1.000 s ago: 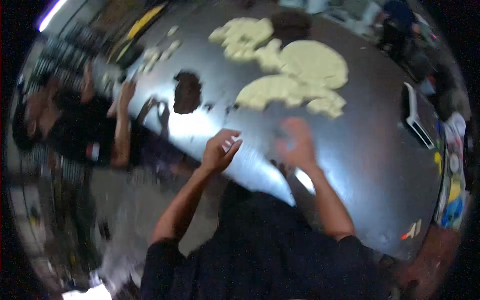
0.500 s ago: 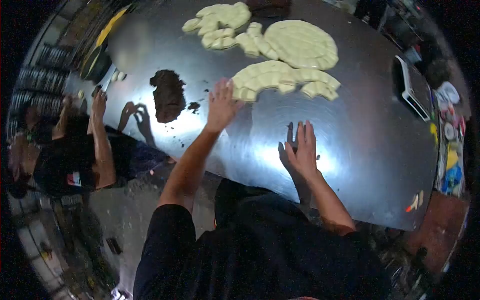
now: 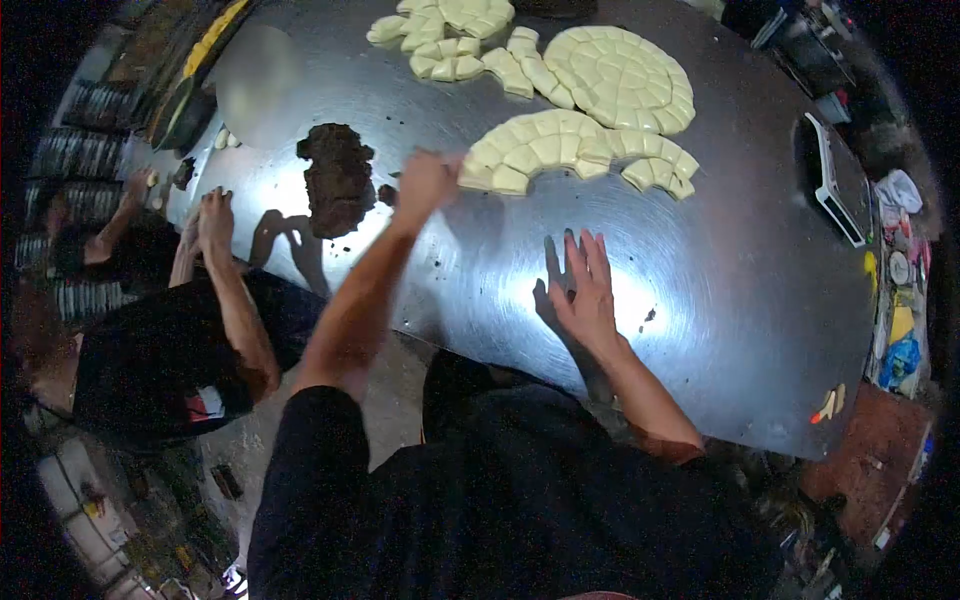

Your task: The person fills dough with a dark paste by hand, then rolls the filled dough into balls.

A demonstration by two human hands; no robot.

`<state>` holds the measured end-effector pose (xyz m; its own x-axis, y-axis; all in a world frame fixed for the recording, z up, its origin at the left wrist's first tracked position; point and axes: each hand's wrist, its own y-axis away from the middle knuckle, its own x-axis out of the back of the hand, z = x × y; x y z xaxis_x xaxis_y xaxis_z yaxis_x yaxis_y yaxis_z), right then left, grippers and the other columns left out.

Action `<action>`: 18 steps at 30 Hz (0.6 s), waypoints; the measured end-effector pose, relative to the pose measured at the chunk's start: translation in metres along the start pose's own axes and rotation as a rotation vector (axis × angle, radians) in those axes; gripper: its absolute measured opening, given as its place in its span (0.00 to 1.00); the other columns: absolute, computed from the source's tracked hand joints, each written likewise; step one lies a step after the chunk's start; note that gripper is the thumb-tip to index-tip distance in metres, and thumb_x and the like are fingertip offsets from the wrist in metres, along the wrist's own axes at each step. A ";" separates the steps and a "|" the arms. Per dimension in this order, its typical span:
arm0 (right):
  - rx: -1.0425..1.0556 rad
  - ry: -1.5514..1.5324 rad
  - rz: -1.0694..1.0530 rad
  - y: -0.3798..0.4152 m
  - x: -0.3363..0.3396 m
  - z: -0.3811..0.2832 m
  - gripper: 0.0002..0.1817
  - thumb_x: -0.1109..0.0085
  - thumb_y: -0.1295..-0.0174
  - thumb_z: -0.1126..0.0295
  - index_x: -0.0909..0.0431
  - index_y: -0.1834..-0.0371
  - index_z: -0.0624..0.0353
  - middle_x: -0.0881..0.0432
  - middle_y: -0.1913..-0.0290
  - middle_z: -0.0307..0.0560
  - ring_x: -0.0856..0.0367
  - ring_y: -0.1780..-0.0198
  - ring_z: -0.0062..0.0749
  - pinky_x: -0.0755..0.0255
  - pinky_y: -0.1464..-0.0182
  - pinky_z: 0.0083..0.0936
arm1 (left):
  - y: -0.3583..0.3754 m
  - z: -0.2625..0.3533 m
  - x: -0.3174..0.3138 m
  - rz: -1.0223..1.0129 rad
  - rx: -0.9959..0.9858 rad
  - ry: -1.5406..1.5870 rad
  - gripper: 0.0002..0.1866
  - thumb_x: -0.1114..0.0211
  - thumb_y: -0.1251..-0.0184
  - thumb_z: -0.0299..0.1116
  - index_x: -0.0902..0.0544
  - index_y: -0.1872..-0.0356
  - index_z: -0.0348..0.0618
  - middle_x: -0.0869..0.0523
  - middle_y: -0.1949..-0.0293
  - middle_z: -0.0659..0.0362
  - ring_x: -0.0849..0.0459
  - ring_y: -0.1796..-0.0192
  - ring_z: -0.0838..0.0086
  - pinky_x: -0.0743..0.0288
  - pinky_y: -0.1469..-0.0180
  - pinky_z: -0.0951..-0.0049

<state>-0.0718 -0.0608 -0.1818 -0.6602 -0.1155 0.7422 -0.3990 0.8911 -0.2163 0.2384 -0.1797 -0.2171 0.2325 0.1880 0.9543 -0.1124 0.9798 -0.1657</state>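
Observation:
My left hand (image 3: pixel 428 185) is blurred and looks closed, its fingers curled under. What it holds, if anything, is hidden. It hovers between a slab of dark brown paste (image 3: pixel 338 182), with a small dark lump (image 3: pixel 387 195) beside it, and the left end of a curved row of pale dough pieces (image 3: pixel 545 145). My right hand (image 3: pixel 588 300) is open, fingers spread and pointing away from me, above the metal table (image 3: pixel 480 270). It holds nothing; its shadow falls just left of it. Some dark crumbs (image 3: pixel 648 318) lie to its right.
A round of scored dough (image 3: pixel 622 80) and more dough pieces (image 3: pixel 447 60) lie at the back. At left, a person in black (image 3: pixel 170 350) works at the table edge. A white-edged device (image 3: pixel 832 180) stands at right; small sticks (image 3: pixel 828 405) lie at the near right corner.
My left hand has gone from spread fingers to a curled shape and shifted slightly left. My right hand stays open, slightly further left. The view has shifted slightly; the co-worker's arms have moved.

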 end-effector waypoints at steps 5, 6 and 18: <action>0.266 -0.114 -0.034 -0.101 -0.030 -0.008 0.36 0.50 0.44 0.75 0.44 0.28 0.61 0.47 0.26 0.62 0.52 0.25 0.61 0.54 0.27 0.52 | -0.002 0.036 -0.053 0.131 0.262 0.377 0.28 0.24 0.58 0.50 0.17 0.60 0.38 0.17 0.59 0.44 0.19 0.56 0.50 0.26 0.52 0.57; 0.309 -0.133 -0.020 -0.113 -0.043 -0.008 0.36 0.50 0.44 0.75 0.44 0.28 0.61 0.47 0.26 0.62 0.52 0.25 0.61 0.54 0.27 0.52 | 0.004 0.040 -0.045 0.138 0.347 0.503 0.27 0.24 0.58 0.46 0.17 0.59 0.39 0.17 0.58 0.44 0.19 0.55 0.51 0.26 0.52 0.57; 0.242 0.154 -0.375 -0.146 -0.055 -0.013 0.28 0.34 0.50 0.66 0.24 0.42 0.55 0.36 0.31 0.56 0.41 0.29 0.57 0.45 0.31 0.52 | 0.183 0.073 0.037 -0.015 0.306 0.283 0.13 0.32 0.46 0.34 0.15 0.60 0.42 0.22 0.57 0.45 0.19 0.57 0.49 0.24 0.50 0.55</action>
<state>0.0311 -0.1785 -0.1829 -0.3473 -0.3275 0.8787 -0.7411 0.6701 -0.0432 0.1559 0.0015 -0.1939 0.4879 0.2268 0.8429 -0.3791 0.9249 -0.0294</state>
